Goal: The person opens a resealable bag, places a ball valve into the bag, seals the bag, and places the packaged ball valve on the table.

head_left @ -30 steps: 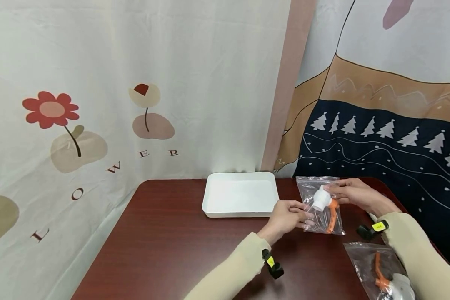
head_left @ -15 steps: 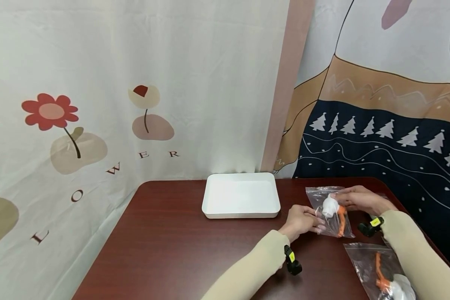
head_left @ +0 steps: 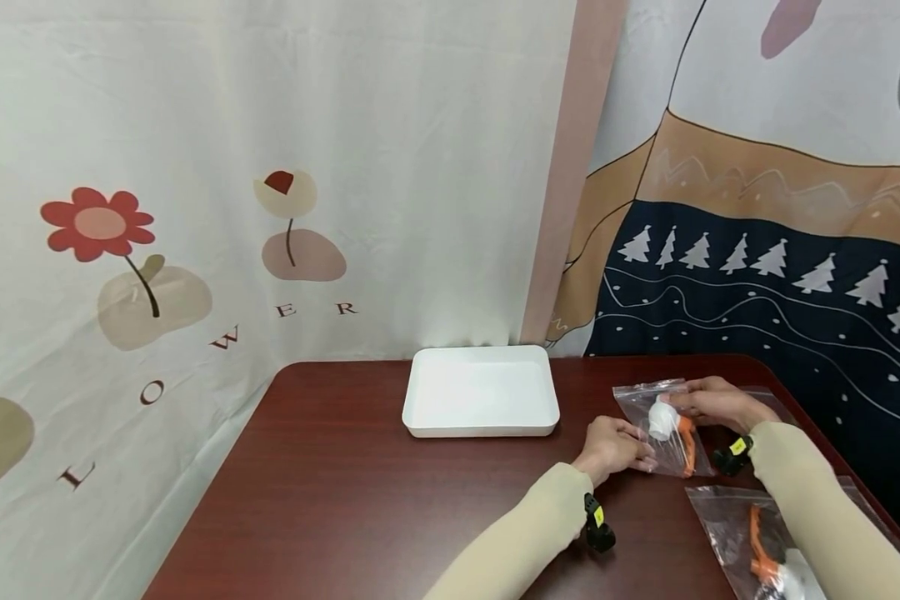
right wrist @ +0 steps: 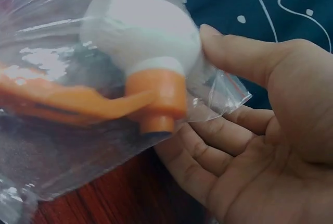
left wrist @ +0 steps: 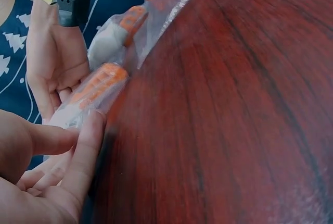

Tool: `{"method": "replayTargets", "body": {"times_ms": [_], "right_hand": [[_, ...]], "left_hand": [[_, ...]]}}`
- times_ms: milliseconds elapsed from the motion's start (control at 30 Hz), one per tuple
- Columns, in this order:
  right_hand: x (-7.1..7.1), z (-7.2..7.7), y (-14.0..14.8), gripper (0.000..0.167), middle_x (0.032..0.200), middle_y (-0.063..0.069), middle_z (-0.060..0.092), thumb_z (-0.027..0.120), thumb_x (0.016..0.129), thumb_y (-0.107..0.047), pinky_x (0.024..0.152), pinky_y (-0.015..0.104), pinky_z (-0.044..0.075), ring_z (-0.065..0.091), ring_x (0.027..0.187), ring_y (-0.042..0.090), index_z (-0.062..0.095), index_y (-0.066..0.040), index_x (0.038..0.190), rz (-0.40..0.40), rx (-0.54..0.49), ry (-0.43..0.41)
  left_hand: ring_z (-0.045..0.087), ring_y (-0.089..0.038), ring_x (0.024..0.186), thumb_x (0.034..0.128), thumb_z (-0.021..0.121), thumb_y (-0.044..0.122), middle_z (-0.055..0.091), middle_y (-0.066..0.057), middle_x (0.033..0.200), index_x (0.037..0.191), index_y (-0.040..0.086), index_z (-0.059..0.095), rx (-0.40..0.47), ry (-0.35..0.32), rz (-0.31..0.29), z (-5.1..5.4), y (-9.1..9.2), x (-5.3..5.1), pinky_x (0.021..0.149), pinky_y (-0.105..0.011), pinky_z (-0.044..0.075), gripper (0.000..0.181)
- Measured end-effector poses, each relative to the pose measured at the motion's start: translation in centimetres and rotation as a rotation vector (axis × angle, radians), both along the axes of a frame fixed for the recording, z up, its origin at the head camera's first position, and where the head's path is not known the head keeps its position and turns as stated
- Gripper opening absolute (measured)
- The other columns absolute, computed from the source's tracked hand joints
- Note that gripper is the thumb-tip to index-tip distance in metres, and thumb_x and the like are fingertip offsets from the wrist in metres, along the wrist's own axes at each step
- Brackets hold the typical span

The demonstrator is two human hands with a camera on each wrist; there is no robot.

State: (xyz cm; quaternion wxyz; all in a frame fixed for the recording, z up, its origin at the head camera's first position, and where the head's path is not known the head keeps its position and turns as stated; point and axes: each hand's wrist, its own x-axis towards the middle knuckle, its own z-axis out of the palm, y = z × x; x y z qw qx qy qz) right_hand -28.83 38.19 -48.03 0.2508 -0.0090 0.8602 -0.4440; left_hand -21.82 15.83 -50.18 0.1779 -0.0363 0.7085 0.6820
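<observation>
A clear zip bag (head_left: 675, 458) lies at the right of the table, between my hands. Inside is a white plastic fitting (head_left: 662, 421) with an orange lever handle (head_left: 687, 446). My right hand (head_left: 723, 407) grips the bag from the right; in the right wrist view its thumb (right wrist: 237, 52) is against the white rounded body and its other fingers are under the bag. My left hand (head_left: 613, 448) pinches the bag's left edge between thumb and fingers, as the left wrist view shows. Part of the bag's far side is hidden by the right hand.
A second zip bag (head_left: 720, 517), with a similar orange-and-white fitting, lies nearer, partly under the right forearm. More clear plastic (head_left: 870, 504) shows beyond that sleeve. A shallow white tray (head_left: 480, 392) stands at the table's back edge, against the curtain (head_left: 420, 167).
Both hands have moved right and slightly nearer with the bag. The right forearm has shifted a little left, showing more plastic beside it. The tray has stayed put.
</observation>
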Motion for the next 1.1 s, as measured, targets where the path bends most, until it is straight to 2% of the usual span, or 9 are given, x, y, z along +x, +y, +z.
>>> {"method": "replayTargets", "body": {"times_ms": [200, 367, 467, 567, 667, 733, 800, 967, 1100], "right_hand": [[0.2, 0.0, 0.1, 0.101, 0.145, 0.043, 0.043, 0.06, 0.101, -0.051, 0.095, 0.046, 0.059, 0.066, 0.118, 0.036, 0.016, 0.026, 0.149, -0.015, 0.066, 0.054], [0.7, 0.0, -0.1, 0.098, 0.126, 0.032, 0.062, 0.064, 0.098, -0.053, 0.088, 0.042, 0.061, 0.07, 0.103, 0.023, 0.025, 0.021, 0.149, -0.069, 0.101, 0.098], [1.1, 0.1, -0.4, 0.092, 0.116, 0.025, 0.066, 0.064, 0.098, -0.052, 0.084, 0.04, 0.062, 0.069, 0.097, 0.019, 0.029, 0.018, 0.148, -0.078, 0.099, 0.137], [1.3, 0.4, -0.8, 0.088, 0.118, 0.026, 0.064, 0.061, 0.1, -0.053, 0.083, 0.039, 0.061, 0.069, 0.098, 0.022, 0.032, 0.015, 0.148, -0.079, 0.117, 0.182], [1.4, 1.0, -1.0, 0.091, 0.132, 0.034, 0.056, 0.057, 0.099, -0.059, 0.09, 0.047, 0.058, 0.066, 0.11, 0.034, 0.03, 0.012, 0.151, -0.084, 0.164, 0.215], [1.6, 1.6, -1.2, 0.094, 0.141, 0.038, 0.049, 0.054, 0.099, -0.062, 0.096, 0.055, 0.054, 0.059, 0.12, 0.045, 0.029, 0.01, 0.152, -0.08, 0.212, 0.243], [1.7, 2.2, -1.3, 0.095, 0.146, 0.041, 0.043, 0.052, 0.099, -0.064, 0.1, 0.063, 0.049, 0.051, 0.127, 0.053, 0.028, 0.01, 0.153, -0.07, 0.25, 0.278], [2.3, 3.3, -1.7, 0.095, 0.15, 0.041, 0.037, 0.048, 0.1, -0.066, 0.103, 0.069, 0.044, 0.044, 0.133, 0.056, 0.029, 0.009, 0.154, -0.05, 0.306, 0.354], [2.8, 3.7, -2.1, 0.096, 0.154, 0.04, 0.034, 0.048, 0.098, -0.069, 0.104, 0.071, 0.043, 0.042, 0.136, 0.056, 0.027, 0.004, 0.157, -0.04, 0.331, 0.386]], "left_hand": [[0.076, -0.038, 0.069, 0.0833, 0.075, -0.011, 0.073, -0.013, 0.066, 0.084, 0.0, 0.07, -0.062, 0.041, 0.011, -0.2, 0.1, 0.0, 0.059, -0.038, 0.063, 0.013], [0.074, -0.037, 0.063, 0.083, 0.079, -0.006, 0.069, -0.014, 0.061, 0.082, 0.001, 0.068, -0.126, 0.079, -0.019, 0.0, -0.2, 0.3, 0.052, -0.038, 0.061, 0.014], [0.073, -0.032, 0.058, 0.0851, 0.081, 0.003, 0.069, -0.012, 0.061, 0.081, 0.004, 0.068, -0.203, 0.1, -0.045, 0.2, -0.7, 0.4, 0.049, -0.037, 0.059, 0.014], [0.069, -0.025, 0.052, 0.0872, 0.083, 0.017, 0.068, -0.009, 0.061, 0.082, 0.007, 0.069, -0.311, 0.115, -0.046, 0.5, -1.3, 0.3, 0.046, -0.035, 0.057, 0.018], [0.063, -0.02, 0.048, 0.09, 0.08, 0.03, 0.063, -0.005, 0.058, 0.088, 0.01, 0.07, -0.401, 0.156, -0.036, 0.8, -2.1, 0.0, 0.045, -0.033, 0.054, 0.023], [0.061, -0.019, 0.047, 0.0924, 0.076, 0.036, 0.062, -0.003, 0.059, 0.095, 0.01, 0.07, -0.419, 0.204, -0.043, 1.1, -2.8, -0.4, 0.046, -0.031, 0.053, 0.027], [0.059, -0.013, 0.051, 0.094, 0.073, 0.041, 0.063, 0.001, 0.065, 0.102, 0.011, 0.071, -0.427, 0.295, -0.06, 1.5, -3.6, -0.9, 0.05, -0.026, 0.051, 0.031], [0.061, -0.002, 0.075, 0.0971, 0.067, 0.047, 0.072, 0.004, 0.092, 0.118, 0.011, 0.072, -0.383, 0.501, -0.072, 2.9, -6.4, -2.0, 0.068, -0.02, 0.051, 0.042], [0.067, -0.011, 0.096, 0.0993, 0.062, 0.052, 0.072, -0.002, 0.11, 0.132, 0.013, 0.066, -0.34, 0.569, -0.049, 4.1, -10.0, -2.9, 0.083, -0.026, 0.056, 0.051]]}}
